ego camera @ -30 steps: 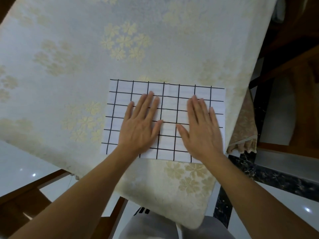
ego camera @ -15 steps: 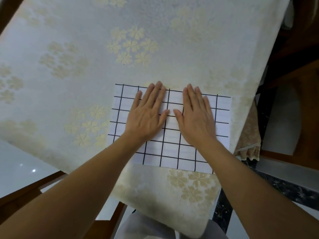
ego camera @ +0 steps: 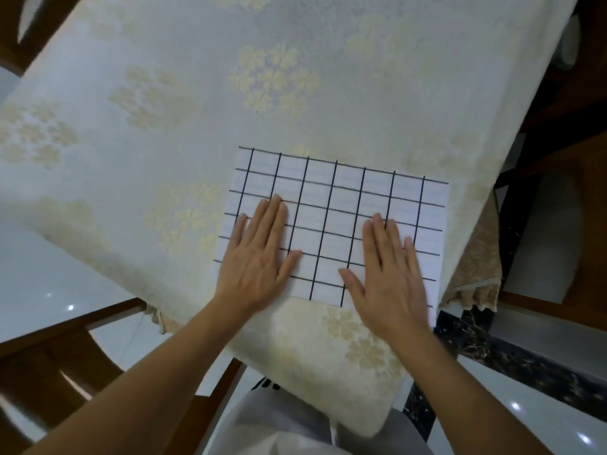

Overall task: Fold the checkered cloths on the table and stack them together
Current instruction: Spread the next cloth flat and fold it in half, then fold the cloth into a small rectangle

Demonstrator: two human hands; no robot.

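A white checkered cloth (ego camera: 331, 198) with a black grid lies flat as a folded rectangle near the table's front right corner. My left hand (ego camera: 256, 257) presses flat on its near left part, fingers straight and together. My right hand (ego camera: 391, 274) presses flat on its near right part, thumb spread toward the middle. Both palms cover the cloth's near edge in places. Only this one checkered cloth is in view.
The table (ego camera: 197, 93) is covered by a cream tablecloth with pale flower prints. Its right edge runs close to the cloth. A wooden chair (ego camera: 65, 349) stands at the lower left, and dark wooden furniture (ego camera: 565, 93) at the right.
Both hands slid back toward me and apart across the cloth, from close together near its middle to its near left and near right parts. The cloth stays flat.
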